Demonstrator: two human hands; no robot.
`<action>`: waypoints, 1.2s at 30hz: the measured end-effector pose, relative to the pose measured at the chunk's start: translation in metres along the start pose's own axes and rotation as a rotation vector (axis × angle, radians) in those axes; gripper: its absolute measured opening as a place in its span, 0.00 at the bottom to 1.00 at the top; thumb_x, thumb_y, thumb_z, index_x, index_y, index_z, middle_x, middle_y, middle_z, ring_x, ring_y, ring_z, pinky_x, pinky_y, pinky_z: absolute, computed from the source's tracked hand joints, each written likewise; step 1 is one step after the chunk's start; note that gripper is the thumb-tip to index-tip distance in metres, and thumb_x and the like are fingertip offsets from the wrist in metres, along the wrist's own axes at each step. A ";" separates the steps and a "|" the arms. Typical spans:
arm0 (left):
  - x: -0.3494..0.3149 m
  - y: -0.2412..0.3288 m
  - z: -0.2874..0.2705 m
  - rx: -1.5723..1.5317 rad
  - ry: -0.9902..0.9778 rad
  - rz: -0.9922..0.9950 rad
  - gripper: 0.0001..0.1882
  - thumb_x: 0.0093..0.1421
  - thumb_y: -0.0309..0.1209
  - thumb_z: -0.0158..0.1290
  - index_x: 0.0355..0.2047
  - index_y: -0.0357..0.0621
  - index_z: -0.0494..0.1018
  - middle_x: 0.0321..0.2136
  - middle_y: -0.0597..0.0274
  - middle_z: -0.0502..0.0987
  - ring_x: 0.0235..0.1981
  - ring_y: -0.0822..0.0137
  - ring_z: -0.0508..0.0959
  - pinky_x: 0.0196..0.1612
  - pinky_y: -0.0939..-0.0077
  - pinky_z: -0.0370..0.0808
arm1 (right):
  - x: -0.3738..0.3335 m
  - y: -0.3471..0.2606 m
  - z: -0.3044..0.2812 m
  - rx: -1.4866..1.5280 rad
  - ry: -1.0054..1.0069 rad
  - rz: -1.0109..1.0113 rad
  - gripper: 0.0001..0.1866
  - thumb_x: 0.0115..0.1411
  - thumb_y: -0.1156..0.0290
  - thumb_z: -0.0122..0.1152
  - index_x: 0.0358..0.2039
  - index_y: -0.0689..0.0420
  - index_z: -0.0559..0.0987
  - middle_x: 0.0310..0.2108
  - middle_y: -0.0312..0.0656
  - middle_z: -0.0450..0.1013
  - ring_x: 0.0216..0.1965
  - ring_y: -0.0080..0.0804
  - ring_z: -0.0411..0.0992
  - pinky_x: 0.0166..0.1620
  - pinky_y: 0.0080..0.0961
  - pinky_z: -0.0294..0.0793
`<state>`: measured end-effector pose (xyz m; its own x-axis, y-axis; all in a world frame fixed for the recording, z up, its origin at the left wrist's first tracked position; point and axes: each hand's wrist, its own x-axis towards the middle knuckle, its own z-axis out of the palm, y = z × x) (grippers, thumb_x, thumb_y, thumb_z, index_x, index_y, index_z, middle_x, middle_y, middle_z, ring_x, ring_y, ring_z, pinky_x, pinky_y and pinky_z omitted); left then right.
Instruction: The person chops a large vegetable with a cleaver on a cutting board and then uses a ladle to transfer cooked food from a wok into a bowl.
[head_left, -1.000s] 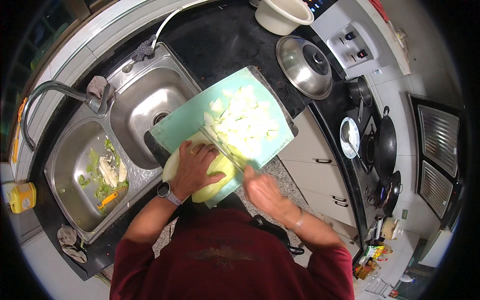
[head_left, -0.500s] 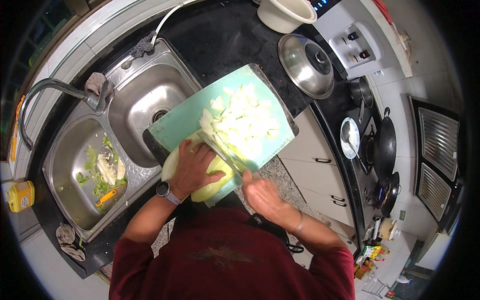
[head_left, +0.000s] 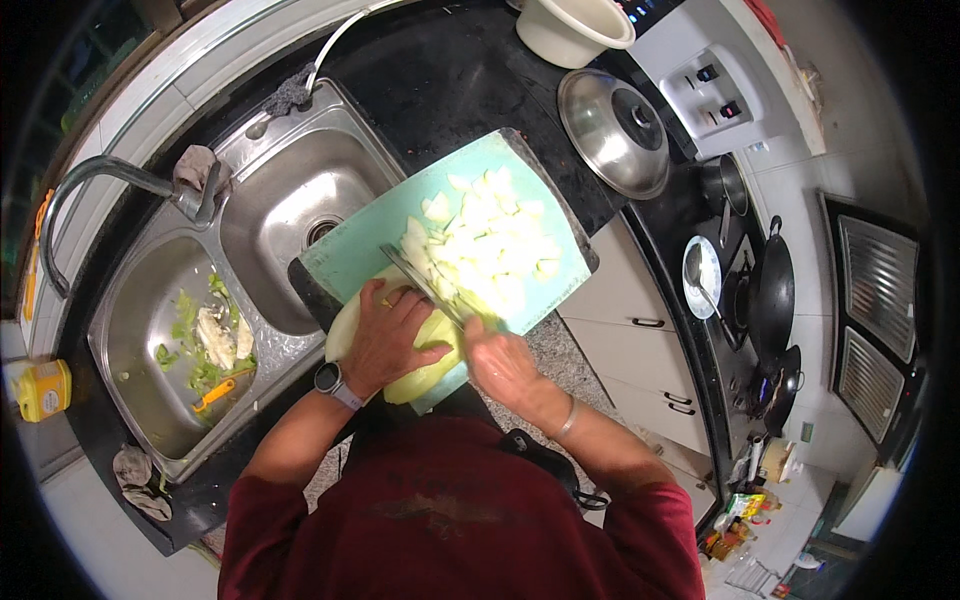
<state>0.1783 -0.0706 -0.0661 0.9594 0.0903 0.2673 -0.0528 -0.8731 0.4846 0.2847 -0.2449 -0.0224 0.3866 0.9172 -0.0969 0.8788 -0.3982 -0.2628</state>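
My left hand point(head_left: 386, 338) lies over a large pale green gourd point(head_left: 428, 379), gripping it near the lower left of a mint-green cutting board point(head_left: 345, 248). In my right hand point(head_left: 500, 366) is the handle of a kitchen knife point(head_left: 424, 285). Its blade stands edge-down along the gourd's cut face, close to my left fingertips. Beyond the blade, a loose pile of chopped gourd pieces point(head_left: 495, 230) spreads over the board, washed out by bright light. My right fingers wrap the handle and hide it.
To the left, a double steel sink point(head_left: 285, 175) holds vegetable scraps and a yellow-handled peeler point(head_left: 213, 394); its faucet point(head_left: 110, 165) arches over it. A pot lid point(head_left: 612, 130) and a white basin point(head_left: 570, 30) stand beyond the board. At right are a wok point(head_left: 770, 290) and a plate with a spoon point(head_left: 701, 275).
My right hand has moved slightly left, and the knife has shifted with it, its blade tip now farther left past my left fingers. My left hand stays on the gourd.
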 end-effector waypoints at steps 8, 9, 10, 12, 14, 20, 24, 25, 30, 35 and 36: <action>-0.003 0.001 0.000 0.011 0.080 0.000 0.34 0.51 0.51 0.63 0.51 0.42 0.71 0.45 0.58 0.73 0.48 0.58 0.72 0.58 0.43 0.59 | -0.032 -0.007 -0.040 0.093 -0.062 0.023 0.02 0.56 0.82 0.51 0.29 0.65 0.68 0.16 0.55 0.72 0.16 0.51 0.74 0.19 0.43 0.73; -0.003 0.002 -0.001 0.013 0.080 0.006 0.34 0.51 0.51 0.63 0.52 0.42 0.71 0.45 0.58 0.73 0.48 0.58 0.72 0.58 0.43 0.59 | -0.031 -0.007 -0.032 0.062 -0.107 0.047 0.02 0.56 0.81 0.51 0.29 0.65 0.69 0.17 0.55 0.73 0.18 0.51 0.76 0.21 0.43 0.75; -0.002 0.003 -0.002 0.014 0.062 0.002 0.34 0.51 0.51 0.63 0.52 0.42 0.71 0.45 0.58 0.73 0.48 0.58 0.72 0.58 0.43 0.59 | -0.028 -0.006 -0.024 0.029 -0.147 0.069 0.01 0.57 0.81 0.51 0.30 0.64 0.70 0.19 0.55 0.75 0.19 0.51 0.77 0.23 0.43 0.77; -0.001 0.004 -0.004 0.015 0.022 0.001 0.34 0.51 0.51 0.63 0.52 0.42 0.71 0.45 0.58 0.73 0.49 0.57 0.72 0.58 0.42 0.59 | -0.013 -0.003 -0.005 0.006 -0.080 0.058 0.01 0.57 0.80 0.51 0.30 0.64 0.69 0.18 0.55 0.75 0.19 0.51 0.77 0.23 0.42 0.77; -0.002 0.002 -0.002 0.012 -0.003 -0.009 0.33 0.51 0.51 0.63 0.51 0.43 0.71 0.46 0.58 0.73 0.50 0.57 0.72 0.59 0.41 0.58 | -0.004 -0.003 0.001 -0.018 -0.052 0.047 0.02 0.57 0.80 0.51 0.30 0.64 0.69 0.18 0.55 0.75 0.19 0.50 0.78 0.23 0.41 0.78; -0.012 0.007 -0.011 0.040 0.035 0.024 0.32 0.50 0.52 0.63 0.49 0.46 0.72 0.48 0.61 0.73 0.52 0.57 0.71 0.59 0.37 0.56 | -0.003 -0.007 0.005 -0.052 -0.021 0.061 0.01 0.57 0.80 0.52 0.30 0.63 0.69 0.17 0.54 0.75 0.20 0.49 0.78 0.24 0.39 0.79; -0.014 0.005 -0.007 0.024 0.031 -0.002 0.32 0.49 0.52 0.64 0.50 0.49 0.72 0.49 0.62 0.74 0.53 0.58 0.71 0.59 0.37 0.56 | -0.010 -0.002 -0.010 -0.069 -0.028 0.035 0.02 0.56 0.80 0.53 0.29 0.63 0.69 0.17 0.54 0.75 0.20 0.49 0.78 0.23 0.39 0.78; -0.015 0.005 -0.006 0.031 0.034 -0.006 0.32 0.49 0.52 0.64 0.51 0.50 0.72 0.49 0.62 0.74 0.53 0.58 0.71 0.59 0.37 0.56 | -0.016 -0.003 -0.018 -0.064 -0.028 0.009 0.03 0.55 0.80 0.53 0.29 0.63 0.69 0.17 0.54 0.74 0.19 0.49 0.78 0.23 0.39 0.78; -0.016 0.006 -0.004 0.047 0.071 -0.007 0.31 0.49 0.51 0.64 0.50 0.49 0.72 0.49 0.63 0.74 0.53 0.58 0.71 0.58 0.38 0.55 | -0.042 -0.019 -0.043 -0.059 -0.084 0.003 0.04 0.54 0.82 0.54 0.28 0.64 0.68 0.17 0.52 0.73 0.17 0.48 0.75 0.19 0.40 0.74; -0.013 0.009 -0.007 0.026 -0.010 -0.010 0.32 0.50 0.52 0.64 0.50 0.49 0.72 0.48 0.62 0.74 0.53 0.58 0.72 0.58 0.38 0.56 | -0.001 -0.009 0.003 -0.076 -0.008 0.047 0.04 0.53 0.82 0.54 0.28 0.63 0.69 0.20 0.53 0.75 0.20 0.47 0.78 0.22 0.39 0.77; -0.013 0.008 -0.008 0.022 -0.018 -0.012 0.32 0.50 0.52 0.63 0.50 0.49 0.72 0.48 0.62 0.74 0.53 0.59 0.72 0.58 0.38 0.56 | 0.000 -0.009 0.001 -0.068 0.005 0.028 0.04 0.53 0.82 0.54 0.28 0.63 0.69 0.19 0.53 0.75 0.20 0.47 0.78 0.21 0.39 0.77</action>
<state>0.1631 -0.0744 -0.0588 0.9647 0.0927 0.2464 -0.0352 -0.8823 0.4695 0.2767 -0.2416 -0.0214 0.4127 0.9055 -0.0989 0.8845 -0.4243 -0.1939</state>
